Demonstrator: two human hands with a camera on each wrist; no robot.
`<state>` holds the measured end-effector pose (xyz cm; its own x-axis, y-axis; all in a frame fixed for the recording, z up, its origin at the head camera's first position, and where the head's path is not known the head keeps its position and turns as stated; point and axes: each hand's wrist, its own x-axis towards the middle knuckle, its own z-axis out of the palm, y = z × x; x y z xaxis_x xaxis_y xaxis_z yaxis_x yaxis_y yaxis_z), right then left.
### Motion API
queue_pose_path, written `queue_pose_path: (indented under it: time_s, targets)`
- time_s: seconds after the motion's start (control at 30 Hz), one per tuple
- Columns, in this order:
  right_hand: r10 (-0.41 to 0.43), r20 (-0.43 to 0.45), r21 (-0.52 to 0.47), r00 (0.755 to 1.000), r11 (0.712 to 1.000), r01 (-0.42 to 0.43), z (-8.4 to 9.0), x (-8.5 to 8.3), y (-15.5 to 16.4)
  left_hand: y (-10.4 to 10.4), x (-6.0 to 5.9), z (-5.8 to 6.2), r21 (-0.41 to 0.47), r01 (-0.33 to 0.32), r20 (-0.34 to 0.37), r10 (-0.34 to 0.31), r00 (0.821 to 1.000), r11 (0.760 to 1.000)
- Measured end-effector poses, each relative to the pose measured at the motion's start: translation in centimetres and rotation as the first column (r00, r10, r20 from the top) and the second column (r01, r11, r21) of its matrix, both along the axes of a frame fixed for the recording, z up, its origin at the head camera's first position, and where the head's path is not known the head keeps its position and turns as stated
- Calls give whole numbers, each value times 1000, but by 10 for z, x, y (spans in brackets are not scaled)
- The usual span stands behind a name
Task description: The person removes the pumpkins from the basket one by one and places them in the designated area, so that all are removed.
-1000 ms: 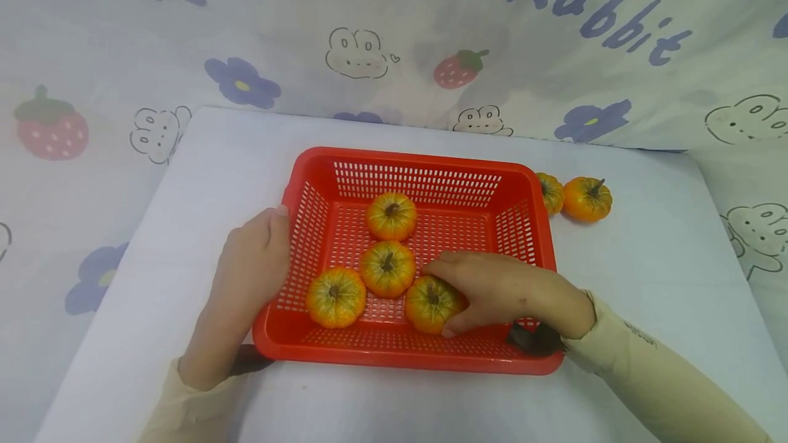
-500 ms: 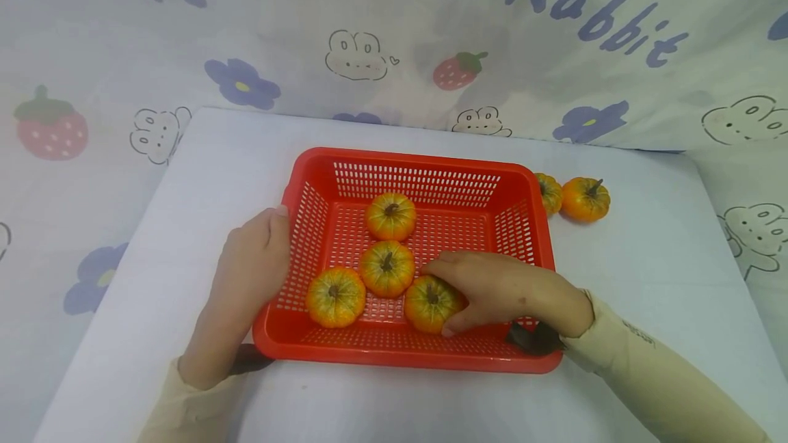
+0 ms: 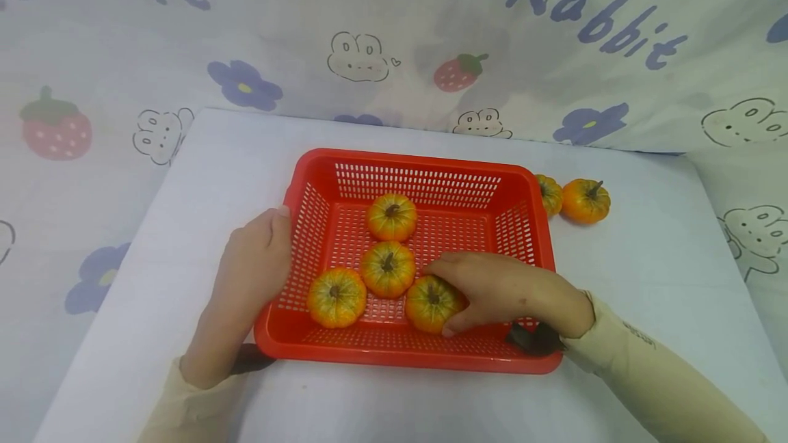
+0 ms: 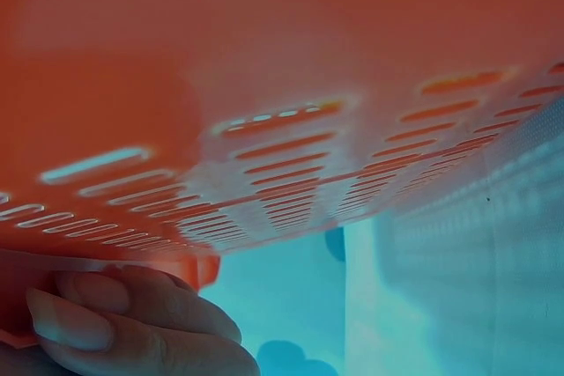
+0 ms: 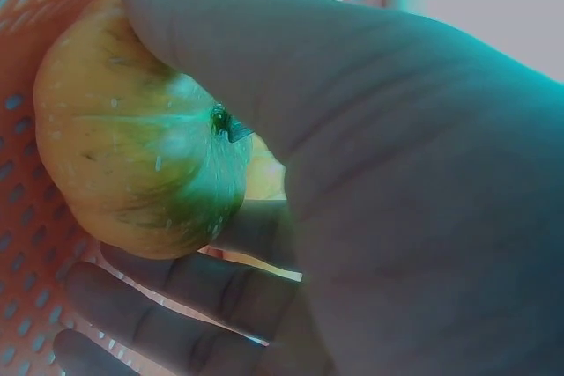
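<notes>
My left hand (image 3: 255,262) grips the left rim of a red plastic basket (image 3: 406,359). In the left wrist view its fingers (image 4: 150,323) curl beneath the rim, beside the slotted wall. Inside the basket, my right hand (image 3: 492,286) holds a small orange-and-green pumpkin (image 3: 431,303) near the front wall. Seen from the right wrist, the thumb lies across one side of this pumpkin (image 5: 141,147) and the fingers reach along the other. Three more pumpkins sit on the basket floor: one at the front left (image 3: 336,298), one in the middle (image 3: 388,269) and one farther back (image 3: 392,217).
Outside the basket's back right corner lie two more pumpkins; one (image 3: 586,201) shows whole, the other (image 3: 550,195) is partly hidden by the rim. A white cloth (image 3: 646,279) covers the table. Behind it hangs a curtain (image 3: 406,12) printed with rabbits, strawberries and flowers.
</notes>
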<state>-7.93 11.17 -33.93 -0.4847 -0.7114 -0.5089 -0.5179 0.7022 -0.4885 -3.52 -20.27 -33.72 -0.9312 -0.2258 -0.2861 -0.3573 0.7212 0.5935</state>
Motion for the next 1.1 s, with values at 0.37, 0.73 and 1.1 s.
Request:
queue_pose_path:
  time_s: [0.37, 0.73, 1.1]
  targets:
    - [-30, -11, -18, 1000, 999, 29, 3, 1, 2, 1, -1, 1, -10, -1, 16, 1, 1000, 1000]
    - [-18, -65, -29, 998, 999, 16, 12, 5, 3, 2, 0, 0, 4, -21, 36, 20, 999, 1000]
    - [-28, -168, 0, 985, 1000, 29, 33, 10, 5, 2, 0, 2, 1, -17, 31, 17, 999, 1000]
